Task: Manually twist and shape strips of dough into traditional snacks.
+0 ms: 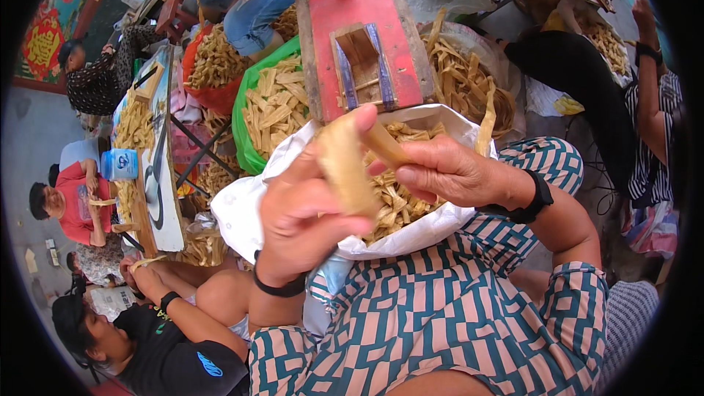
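Observation:
A tan dried strip [345, 165], folded or bent into a broad band, is held up between my hands above an open white sack [425, 240]. My left hand [293, 202] is closed round its left part, thumb below and fingers above, somewhat blurred. My right hand [455, 172] pinches the narrower end of the strip between thumb and fingers. Inside the sack on my lap lie many short folded tan pieces [400, 209]. One long strip [487, 121] stands up at the sack's right edge.
Just beyond the sack stands a red wooden board [323, 44] with a small open wooden slot. A green bag [242, 121] of folded pieces is at its left, a clear bag [513, 95] of long strips at its right. Co-workers sit around a table [170, 213] at left.

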Tool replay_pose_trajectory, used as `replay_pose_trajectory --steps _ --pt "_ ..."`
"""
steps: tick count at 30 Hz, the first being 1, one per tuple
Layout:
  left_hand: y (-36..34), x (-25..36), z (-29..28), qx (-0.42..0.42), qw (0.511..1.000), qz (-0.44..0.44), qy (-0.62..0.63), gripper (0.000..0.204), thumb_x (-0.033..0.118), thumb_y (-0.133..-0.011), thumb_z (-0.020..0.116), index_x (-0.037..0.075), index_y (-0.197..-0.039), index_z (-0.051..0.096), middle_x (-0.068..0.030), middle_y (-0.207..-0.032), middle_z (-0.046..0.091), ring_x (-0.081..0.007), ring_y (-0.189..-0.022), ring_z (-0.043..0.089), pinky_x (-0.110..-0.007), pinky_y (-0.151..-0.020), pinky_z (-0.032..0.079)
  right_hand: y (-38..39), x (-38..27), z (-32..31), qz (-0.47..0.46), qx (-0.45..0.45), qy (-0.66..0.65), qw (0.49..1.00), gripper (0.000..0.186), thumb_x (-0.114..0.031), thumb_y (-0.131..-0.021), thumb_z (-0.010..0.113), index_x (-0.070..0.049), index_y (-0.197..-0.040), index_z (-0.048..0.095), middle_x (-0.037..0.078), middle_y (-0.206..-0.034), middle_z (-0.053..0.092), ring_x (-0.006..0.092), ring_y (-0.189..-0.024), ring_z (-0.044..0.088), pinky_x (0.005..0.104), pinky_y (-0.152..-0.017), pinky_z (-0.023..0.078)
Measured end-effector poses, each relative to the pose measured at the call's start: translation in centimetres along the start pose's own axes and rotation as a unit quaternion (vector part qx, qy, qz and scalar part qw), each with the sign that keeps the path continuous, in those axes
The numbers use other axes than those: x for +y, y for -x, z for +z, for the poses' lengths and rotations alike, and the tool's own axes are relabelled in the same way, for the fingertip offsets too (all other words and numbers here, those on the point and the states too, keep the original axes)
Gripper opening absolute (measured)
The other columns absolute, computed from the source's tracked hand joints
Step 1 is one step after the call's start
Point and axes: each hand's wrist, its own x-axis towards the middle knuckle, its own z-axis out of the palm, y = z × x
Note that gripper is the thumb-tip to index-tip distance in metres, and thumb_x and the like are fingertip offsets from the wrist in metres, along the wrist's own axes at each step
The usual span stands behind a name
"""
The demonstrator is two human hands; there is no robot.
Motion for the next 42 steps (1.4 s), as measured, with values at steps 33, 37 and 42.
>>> replay_pose_trajectory --steps 33,37,42 --pt "1.8 -4.5 1.5 0.045 0.872 0.111 -0.475 0.022 0.017 -0.082 0.080 0.004 -0.097 0.071 -0.0052 -0.069 0.060 -0.0191 -0.060 0.059 -0.033 -0.054 0.045 -0.4 -0.1 0.2 -0.015 0.105 -0.017 0.994 0.052 -0.013 -0.095 0.068 -0.001 -0.143 0.052 -0.002 -0.095 0.056 0.0051 -0.086 0.054 0.0201 -0.076 0.046" --pt "2.5 -3.2 2.2 0.130 0.973 -0.181 -0.053 0.012 0.008 -0.092 0.073 -0.003 -0.096 0.069 -0.0031 -0.081 0.070 -0.0077 -0.070 0.065 -0.025 -0.056 0.049 -0.4 0.2 1.1 0.020 0.094 -0.094 0.991 0.045 -0.013 -0.098 0.064 0.001 -0.140 0.054 -0.005 -0.083 0.055 0.0044 -0.075 0.052 0.0207 -0.065 0.042" --pt "2.3 -3.6 0.3 0.117 0.957 -0.265 0.024 0.007 0.006 -0.096 0.067 0.000 -0.099 0.069 -0.0032 -0.081 0.070 -0.0048 -0.065 0.062 -0.018 -0.052 0.047 0.3 0.9 0.6 -0.016 0.138 0.139 0.981 0.038 -0.015 -0.098 0.065 0.001 -0.132 0.059 0.005 -0.081 0.063 0.0094 -0.070 0.058 0.0250 -0.061 0.045"
